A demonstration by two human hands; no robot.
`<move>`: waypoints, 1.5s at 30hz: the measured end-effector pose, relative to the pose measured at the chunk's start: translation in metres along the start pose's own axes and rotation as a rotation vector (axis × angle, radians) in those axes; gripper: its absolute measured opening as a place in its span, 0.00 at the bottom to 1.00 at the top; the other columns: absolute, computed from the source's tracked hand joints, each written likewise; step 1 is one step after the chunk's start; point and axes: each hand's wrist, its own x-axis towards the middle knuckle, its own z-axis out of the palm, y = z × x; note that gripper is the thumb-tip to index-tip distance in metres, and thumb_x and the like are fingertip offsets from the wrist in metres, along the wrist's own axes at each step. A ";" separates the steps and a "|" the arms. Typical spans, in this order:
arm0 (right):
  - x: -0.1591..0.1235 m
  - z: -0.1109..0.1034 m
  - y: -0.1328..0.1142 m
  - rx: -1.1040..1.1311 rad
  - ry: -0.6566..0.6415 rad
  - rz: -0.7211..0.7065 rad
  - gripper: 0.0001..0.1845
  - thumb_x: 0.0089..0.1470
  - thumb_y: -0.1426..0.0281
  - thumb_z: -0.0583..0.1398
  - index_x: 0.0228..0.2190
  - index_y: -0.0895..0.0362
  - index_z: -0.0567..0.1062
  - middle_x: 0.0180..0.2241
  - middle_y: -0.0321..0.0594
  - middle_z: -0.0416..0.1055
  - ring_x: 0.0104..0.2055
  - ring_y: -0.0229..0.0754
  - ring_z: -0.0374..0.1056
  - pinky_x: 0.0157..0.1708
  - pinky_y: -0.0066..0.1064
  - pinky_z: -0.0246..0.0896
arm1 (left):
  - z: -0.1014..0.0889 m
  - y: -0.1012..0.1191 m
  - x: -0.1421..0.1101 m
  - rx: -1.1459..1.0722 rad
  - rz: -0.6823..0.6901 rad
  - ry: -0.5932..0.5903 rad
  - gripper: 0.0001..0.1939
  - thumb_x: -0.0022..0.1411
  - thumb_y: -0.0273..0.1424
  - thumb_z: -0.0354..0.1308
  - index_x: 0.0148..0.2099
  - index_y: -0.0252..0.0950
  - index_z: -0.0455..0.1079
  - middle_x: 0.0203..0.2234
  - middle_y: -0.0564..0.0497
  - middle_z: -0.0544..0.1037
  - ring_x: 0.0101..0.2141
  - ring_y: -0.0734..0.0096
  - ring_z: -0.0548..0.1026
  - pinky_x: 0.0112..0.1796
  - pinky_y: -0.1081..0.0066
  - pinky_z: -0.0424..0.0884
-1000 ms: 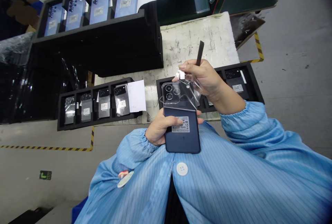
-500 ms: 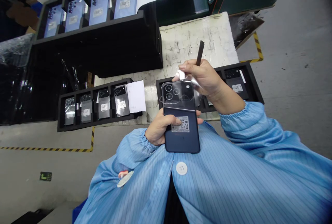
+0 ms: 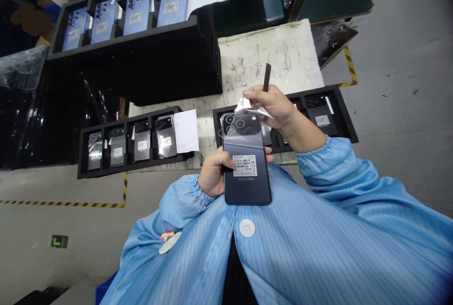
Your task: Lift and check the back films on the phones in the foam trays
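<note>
In the head view my left hand (image 3: 215,173) is closed around a dark smartphone (image 3: 247,191), its back facing up. A white label (image 3: 245,166) sits mid-back, and the camera block points away from me. My right hand (image 3: 275,106) pinches a clear plastic film (image 3: 260,112) with a white tab just above the phone's camera end. The film's lower part lies over or against the camera area; how much of it sticks there I cannot tell. A flat dark stick (image 3: 267,78) juts up from between the right fingers, its lower end hidden.
Behind my hands lies a black foam tray (image 3: 348,116) with dark phones. Left of it another tray (image 3: 83,154) holds several phones and a white paper (image 3: 186,130). Farther back, stacked trays (image 3: 141,41) carry several blue phones (image 3: 137,10). The worktop (image 3: 269,50) is pale and scuffed.
My right hand has shifted slightly left and down with the film and stick. The left thumb has slid left off the label, showing more of its print.
</note>
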 end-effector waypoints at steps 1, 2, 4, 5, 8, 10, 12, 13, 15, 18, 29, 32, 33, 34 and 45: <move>0.001 -0.001 0.002 0.001 -0.007 0.004 0.16 0.44 0.64 0.65 0.18 0.59 0.67 0.19 0.38 0.69 0.16 0.32 0.60 0.10 0.21 0.48 | 0.000 0.000 0.000 -0.016 -0.007 -0.003 0.31 0.40 0.25 0.49 0.49 0.21 0.70 0.48 0.35 0.74 0.49 0.51 0.73 0.48 0.59 0.70; 0.002 -0.002 0.003 0.006 -0.008 0.010 0.17 0.43 0.63 0.66 0.18 0.59 0.66 0.18 0.37 0.68 0.15 0.31 0.57 0.09 0.21 0.44 | 0.000 0.001 0.000 -0.029 -0.017 -0.010 0.31 0.40 0.26 0.49 0.50 0.20 0.69 0.48 0.34 0.74 0.49 0.51 0.72 0.49 0.59 0.69; 0.003 -0.004 0.003 0.032 0.003 0.021 0.18 0.41 0.64 0.67 0.16 0.59 0.65 0.16 0.35 0.65 0.13 0.28 0.52 0.09 0.21 0.39 | -0.001 0.001 0.000 -0.045 -0.027 -0.025 0.32 0.42 0.29 0.49 0.50 0.20 0.69 0.49 0.34 0.73 0.49 0.50 0.72 0.49 0.59 0.69; 0.004 -0.004 0.003 0.045 0.008 0.026 0.19 0.41 0.65 0.67 0.16 0.59 0.64 0.15 0.34 0.63 0.12 0.28 0.50 0.09 0.21 0.38 | -0.001 0.001 0.000 -0.047 -0.027 -0.029 0.32 0.42 0.29 0.49 0.50 0.20 0.68 0.49 0.34 0.73 0.49 0.50 0.72 0.49 0.58 0.68; 0.004 -0.003 0.001 0.059 0.013 0.032 0.19 0.41 0.66 0.68 0.16 0.59 0.64 0.14 0.32 0.60 0.12 0.27 0.49 0.08 0.21 0.39 | -0.002 0.002 0.000 -0.041 -0.012 -0.042 0.32 0.42 0.29 0.49 0.51 0.20 0.68 0.50 0.33 0.73 0.50 0.49 0.71 0.50 0.57 0.67; 0.004 -0.003 0.000 0.054 0.012 0.037 0.19 0.42 0.66 0.68 0.16 0.60 0.64 0.15 0.31 0.60 0.12 0.27 0.49 0.08 0.20 0.40 | -0.003 0.001 0.000 -0.038 -0.004 -0.056 0.32 0.42 0.28 0.49 0.50 0.20 0.68 0.50 0.33 0.72 0.50 0.49 0.71 0.50 0.57 0.67; 0.005 -0.003 0.000 0.049 0.010 0.050 0.19 0.44 0.66 0.67 0.17 0.60 0.64 0.16 0.32 0.61 0.13 0.26 0.50 0.08 0.19 0.41 | -0.003 0.001 0.000 -0.036 0.003 -0.066 0.31 0.42 0.28 0.49 0.50 0.20 0.69 0.50 0.33 0.73 0.51 0.49 0.71 0.50 0.57 0.67; 0.005 -0.003 0.001 0.050 0.010 0.055 0.18 0.44 0.66 0.67 0.17 0.60 0.65 0.16 0.32 0.61 0.13 0.26 0.50 0.09 0.19 0.41 | -0.003 0.000 0.000 -0.037 0.004 -0.069 0.30 0.42 0.28 0.49 0.49 0.20 0.69 0.50 0.33 0.73 0.51 0.49 0.70 0.50 0.57 0.67; 0.006 -0.004 0.003 0.067 0.012 0.058 0.18 0.44 0.66 0.67 0.17 0.60 0.65 0.16 0.32 0.61 0.13 0.26 0.50 0.08 0.19 0.40 | -0.003 0.000 0.000 -0.039 0.003 -0.068 0.30 0.41 0.27 0.49 0.49 0.21 0.70 0.49 0.34 0.73 0.52 0.49 0.70 0.51 0.57 0.67; 0.007 -0.004 0.005 0.092 0.010 0.051 0.18 0.43 0.67 0.67 0.17 0.60 0.64 0.16 0.31 0.60 0.11 0.26 0.49 0.07 0.20 0.38 | -0.002 0.000 -0.001 -0.035 0.007 -0.059 0.30 0.40 0.26 0.49 0.48 0.21 0.70 0.49 0.34 0.73 0.51 0.49 0.71 0.51 0.56 0.67; 0.006 -0.004 0.004 0.070 -0.030 0.073 0.19 0.42 0.65 0.66 0.16 0.60 0.63 0.19 0.42 0.70 0.14 0.28 0.55 0.08 0.19 0.40 | -0.001 0.000 -0.002 0.126 -0.004 0.005 0.29 0.40 0.17 0.52 0.48 0.26 0.71 0.48 0.39 0.75 0.49 0.54 0.73 0.46 0.63 0.72; 0.005 -0.001 0.004 0.046 -0.024 0.074 0.16 0.45 0.66 0.65 0.17 0.61 0.66 0.18 0.40 0.70 0.12 0.27 0.52 0.08 0.19 0.39 | -0.002 0.000 -0.002 0.157 -0.034 0.014 0.25 0.45 0.17 0.56 0.49 0.27 0.72 0.45 0.40 0.77 0.43 0.59 0.76 0.43 0.66 0.73; 0.006 0.000 0.004 0.031 -0.020 0.080 0.15 0.46 0.66 0.64 0.18 0.61 0.67 0.18 0.39 0.69 0.12 0.27 0.51 0.08 0.20 0.39 | -0.001 0.000 -0.002 0.168 -0.044 0.029 0.23 0.47 0.18 0.58 0.48 0.27 0.72 0.43 0.40 0.78 0.40 0.61 0.77 0.42 0.68 0.73; 0.007 0.001 0.003 0.017 -0.016 0.089 0.15 0.48 0.65 0.64 0.19 0.62 0.68 0.18 0.39 0.69 0.12 0.27 0.50 0.08 0.20 0.38 | -0.001 -0.001 -0.002 0.175 -0.049 0.051 0.20 0.50 0.20 0.59 0.47 0.26 0.73 0.41 0.40 0.79 0.37 0.63 0.78 0.40 0.68 0.74; -0.056 -0.008 0.022 -0.234 0.090 0.016 0.26 0.44 0.55 0.67 0.40 0.58 0.70 0.25 0.35 0.69 0.17 0.28 0.57 0.15 0.20 0.54 | -0.001 0.000 0.004 -0.012 0.126 0.423 0.18 0.62 0.37 0.54 0.43 0.24 0.73 0.35 0.38 0.79 0.32 0.62 0.79 0.35 0.68 0.75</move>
